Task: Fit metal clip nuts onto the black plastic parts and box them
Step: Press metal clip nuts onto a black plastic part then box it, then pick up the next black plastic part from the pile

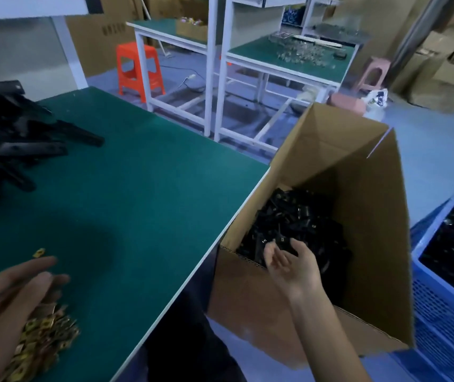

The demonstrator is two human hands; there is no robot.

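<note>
A pile of brass-coloured metal clip nuts (46,329) lies at the near left corner of the green table (137,188). My left hand (8,301) hovers over that pile with its fingers extended and blurred. A tall open cardboard box (250,299) stands beside the table's right edge, and black plastic parts fitted with clips (297,219) lie heaped inside it. My right hand (292,266) is over the box's near rim, palm up, fingers relaxed and empty. A heap of long black plastic parts (8,133) sits at the table's far left.
One loose clip nut (38,252) lies on the table beyond my left hand. A blue plastic crate (440,304) with dark parts stands right of the box. Behind are white-framed workbenches (275,59), an orange stool (137,70) and stacked cartons.
</note>
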